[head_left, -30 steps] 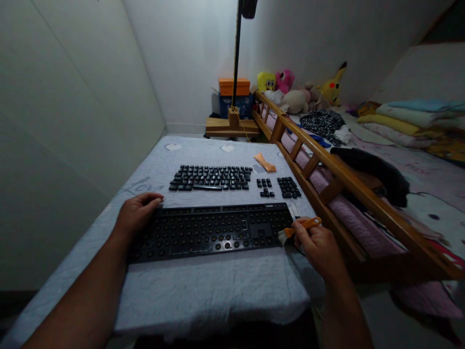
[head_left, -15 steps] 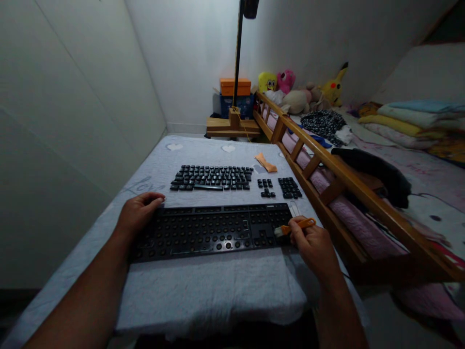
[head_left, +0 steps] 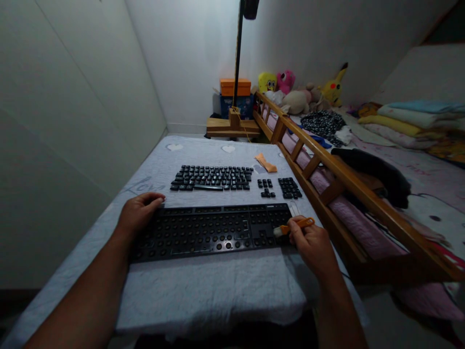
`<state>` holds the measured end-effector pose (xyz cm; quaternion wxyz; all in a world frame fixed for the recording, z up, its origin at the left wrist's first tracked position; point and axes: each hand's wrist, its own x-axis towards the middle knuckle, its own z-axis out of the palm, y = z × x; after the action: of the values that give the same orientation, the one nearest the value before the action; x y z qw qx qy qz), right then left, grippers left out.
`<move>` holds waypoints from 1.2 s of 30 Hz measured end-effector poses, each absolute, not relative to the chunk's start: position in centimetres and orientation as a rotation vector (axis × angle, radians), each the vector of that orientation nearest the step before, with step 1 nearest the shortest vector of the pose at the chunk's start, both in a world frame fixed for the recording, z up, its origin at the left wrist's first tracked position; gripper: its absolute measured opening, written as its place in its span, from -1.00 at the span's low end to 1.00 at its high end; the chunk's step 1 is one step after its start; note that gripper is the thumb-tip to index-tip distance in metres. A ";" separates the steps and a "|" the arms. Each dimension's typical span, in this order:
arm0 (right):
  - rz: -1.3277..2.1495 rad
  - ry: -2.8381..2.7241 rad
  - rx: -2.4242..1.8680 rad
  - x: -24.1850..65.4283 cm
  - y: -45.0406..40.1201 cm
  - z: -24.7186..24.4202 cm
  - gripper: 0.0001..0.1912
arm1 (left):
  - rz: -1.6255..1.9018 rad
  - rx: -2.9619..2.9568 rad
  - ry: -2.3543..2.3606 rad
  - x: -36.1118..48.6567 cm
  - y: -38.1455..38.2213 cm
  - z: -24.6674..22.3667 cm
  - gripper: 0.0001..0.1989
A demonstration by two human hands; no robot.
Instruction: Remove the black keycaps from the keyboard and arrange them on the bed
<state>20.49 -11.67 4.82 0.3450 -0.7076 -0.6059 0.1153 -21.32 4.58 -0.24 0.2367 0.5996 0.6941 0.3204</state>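
Observation:
A black keyboard base (head_left: 203, 232) with its keycaps off lies flat across the cloth-covered table. My left hand (head_left: 140, 213) grips its far left corner, fingers curled at the edge. Between the thumb and fingers of my right hand (head_left: 308, 237) is a small brush with an orange handle (head_left: 303, 223). Its pale bristles touch the right part of the base, beside the number pad. Beyond the base, the loose black keycaps (head_left: 214, 178) are laid out in keyboard order, with smaller groups of keycaps (head_left: 289, 187) to the right. A thin wire loop (head_left: 294, 209) shows just behind my right hand.
An orange cloth strip (head_left: 266, 163) lies at the table's far right. Along the right side runs a wooden bed rail (head_left: 316, 152), with bedding and plush toys past it. A lamp stand (head_left: 238, 58) on a wooden base and an orange box (head_left: 235, 87) stand behind the table.
The brush in my right hand has shifted very slightly to the left over the keyboard base. My left hand and the keycaps stay where they were.

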 end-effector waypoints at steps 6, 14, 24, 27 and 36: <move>0.264 -1.530 -1.839 20.7 -11.9 5.2 -0.61 | 0.884 1.625 1.880 -21.3 4.5 -0.1 -0.54; 0.266 -1.587 -1.859 20.7 -11.6 4.6 -0.58 | 0.884 1.619 1.887 -21.2 4.3 0.1 -0.53; 0.188 -1.544 -1.850 22.1 -12.3 5.0 -0.62 | 0.880 1.617 1.914 -21.0 4.3 0.2 -0.56; 0.392 -1.503 -1.799 21.2 -12.3 4.9 -0.60 | 0.886 1.621 1.905 -21.0 4.2 0.2 -0.56; 0.150 -1.609 -1.884 22.1 -12.1 4.4 -0.61 | 0.902 1.580 1.873 -21.2 4.4 0.0 -0.55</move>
<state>22.14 -12.14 4.40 0.3239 -0.7181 -0.6132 0.0573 -21.18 4.38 0.00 0.2622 0.5840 0.6922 0.3332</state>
